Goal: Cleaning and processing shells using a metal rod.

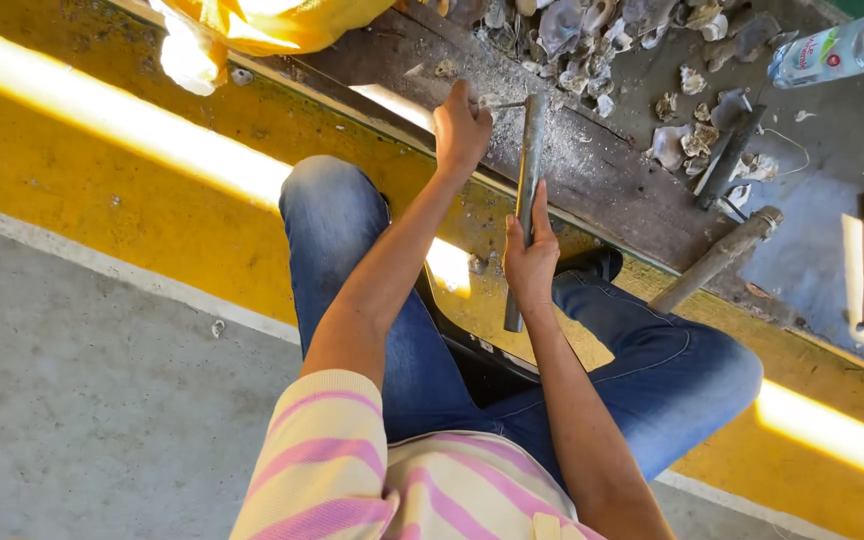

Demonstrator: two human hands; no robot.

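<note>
— What does the right hand [530, 262] grasp?
— A long grey metal bar [526, 190], tip over the dusty wooden board [592, 170].
— And the left hand [460, 128]?
— Pinching a thin nail [508, 104] beside it.
— Any packaging?
— A clear plastic bottle [842, 48] with a green-red label, top right, beyond the oyster shells [592, 30].

- I see a dark wooden counter [602, 185], dusted with grey grit.
- A heap of oyster shells [592, 30] lies on its far part.
- A flat dark bar [727, 155] rests beside loose shells.
- A plastic bottle [837, 50] lies at its far corner.
</note>
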